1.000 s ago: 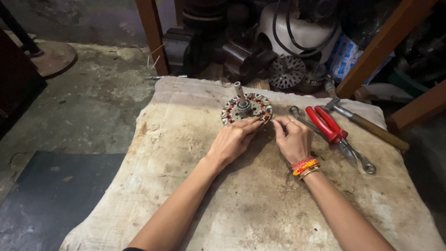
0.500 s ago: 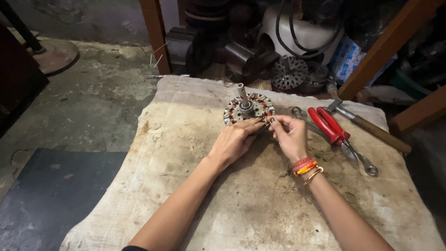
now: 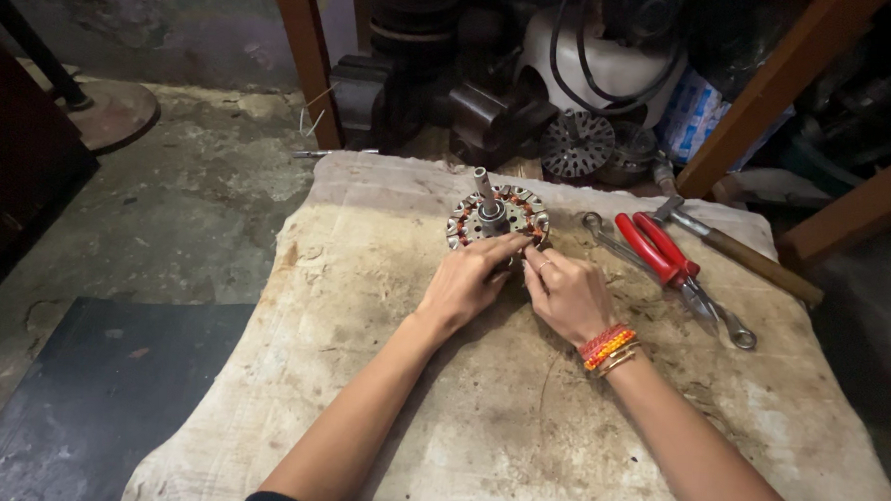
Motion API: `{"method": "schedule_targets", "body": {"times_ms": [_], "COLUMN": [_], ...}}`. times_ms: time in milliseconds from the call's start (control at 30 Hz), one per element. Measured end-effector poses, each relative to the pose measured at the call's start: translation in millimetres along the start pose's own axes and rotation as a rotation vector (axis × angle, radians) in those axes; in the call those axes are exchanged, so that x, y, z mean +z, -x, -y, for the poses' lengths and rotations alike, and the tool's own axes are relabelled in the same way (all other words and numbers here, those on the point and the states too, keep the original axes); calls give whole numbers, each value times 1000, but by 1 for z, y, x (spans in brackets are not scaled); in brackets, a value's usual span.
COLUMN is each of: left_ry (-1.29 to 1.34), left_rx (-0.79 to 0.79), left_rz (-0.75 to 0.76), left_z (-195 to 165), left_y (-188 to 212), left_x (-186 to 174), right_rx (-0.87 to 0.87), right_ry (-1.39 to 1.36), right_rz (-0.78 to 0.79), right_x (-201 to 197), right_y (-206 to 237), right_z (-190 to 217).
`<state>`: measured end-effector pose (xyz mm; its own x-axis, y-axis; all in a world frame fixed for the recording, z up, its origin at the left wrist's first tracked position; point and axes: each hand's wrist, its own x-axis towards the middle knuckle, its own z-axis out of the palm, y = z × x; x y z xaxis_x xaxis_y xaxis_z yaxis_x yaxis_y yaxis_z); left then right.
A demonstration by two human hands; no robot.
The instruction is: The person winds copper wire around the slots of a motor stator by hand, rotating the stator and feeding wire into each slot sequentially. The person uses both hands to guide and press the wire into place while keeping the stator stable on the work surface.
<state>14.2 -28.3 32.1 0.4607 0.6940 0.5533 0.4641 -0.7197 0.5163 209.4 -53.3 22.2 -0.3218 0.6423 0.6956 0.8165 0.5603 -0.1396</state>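
Observation:
A round motor stator (image 3: pixel 497 214) with copper windings and an upright metal shaft lies on a stained cloth (image 3: pixel 518 424). My left hand (image 3: pixel 469 282) rests at the stator's near edge, fingertips touching its rim. My right hand (image 3: pixel 567 294), with coloured bangles at the wrist, sits beside it, fingers pinched at the same near edge. Whether a wire is between the fingers is too small to tell.
Red-handled pliers (image 3: pixel 658 250), a spanner (image 3: pixel 665 280) and a wooden-handled hammer (image 3: pixel 741 251) lie on the cloth to the right. Behind stand motor parts (image 3: pixel 578 144), a white housing (image 3: pixel 594 57) and wooden legs (image 3: pixel 304 54). Bare concrete floor and a dark mat (image 3: pixel 89 395) are on the left.
Both hands have closed in slightly on the stator's near rim, and the right fingers now pinch at its edge. The stator has stayed in place.

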Motion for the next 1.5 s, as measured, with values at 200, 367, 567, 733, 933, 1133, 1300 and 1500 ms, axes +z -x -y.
{"method": "schedule_targets", "body": {"times_ms": [200, 367, 567, 733, 933, 1133, 1300, 1500], "left_ry": [-49, -118, -156, -156, -133, -118, -107, -93], "left_rx": [25, 85, 118, 121, 132, 106, 101, 113], "left_rz": [7, -21, -35, -58, -69, -55, -72, -85], "left_z": [2, -1, 0, 2, 3, 3, 4, 6], "left_y": [1, 0, -2, -3, -1, -1, -1, -1], "left_x": [3, 1, 1, 3, 2, 1, 2, 3], "right_rx": [-91, -251, -248, -126, -9, -64, -39, -50], "right_ry": [99, 150, 140, 88, -16, -29, 0, -15], "right_rz": [109, 118, 92, -54, -145, -64, -30, -2], "right_x": [6, 16, 19, 6, -3, -5, -5, -4], "right_y": [1, 4, 6, 5, 2, 1, 2, 2], "right_z": [-13, -20, -14, -4, 10, 10, 6, 0]}}
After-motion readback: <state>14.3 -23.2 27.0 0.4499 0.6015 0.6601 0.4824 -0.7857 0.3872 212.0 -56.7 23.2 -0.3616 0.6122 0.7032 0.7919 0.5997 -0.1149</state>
